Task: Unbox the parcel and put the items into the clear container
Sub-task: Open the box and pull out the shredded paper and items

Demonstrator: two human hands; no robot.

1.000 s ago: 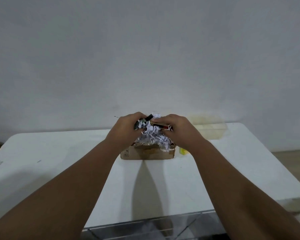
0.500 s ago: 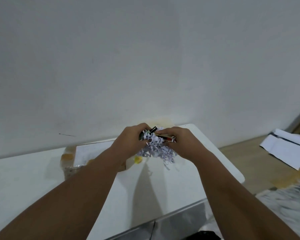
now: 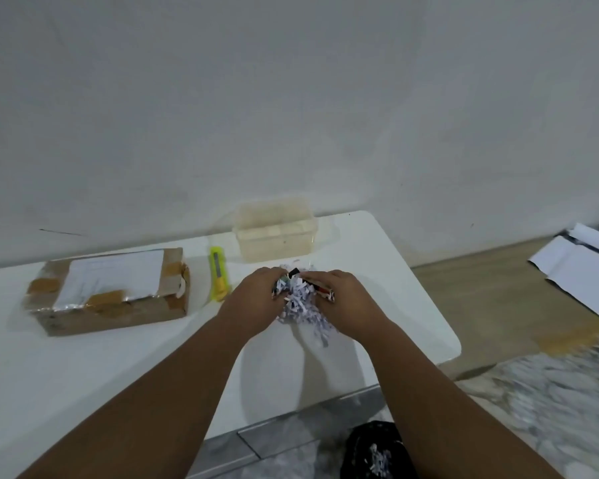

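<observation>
My left hand [image 3: 256, 299] and my right hand [image 3: 346, 299] together clutch a wad of white shredded paper [image 3: 303, 309] with small dark items [image 3: 293, 275] half buried in it, held just above the white table [image 3: 118, 368]. What the items are is hard to tell. Beyond the hands, near the wall, stands the clear container [image 3: 274, 233], with nothing visible inside. The brown cardboard parcel [image 3: 111, 292], taped and bearing a white label, lies on the table to the left.
A yellow utility knife [image 3: 218, 273] lies between the parcel and the container. A black bin [image 3: 374, 451] holding paper shreds sits on the floor below the table's near edge. White papers [image 3: 581, 267] lie on the floor at right.
Both hands carried the wad of shreds and items rightward, away from the parcel, to a spot in front of the clear container. The view swung right and down.
</observation>
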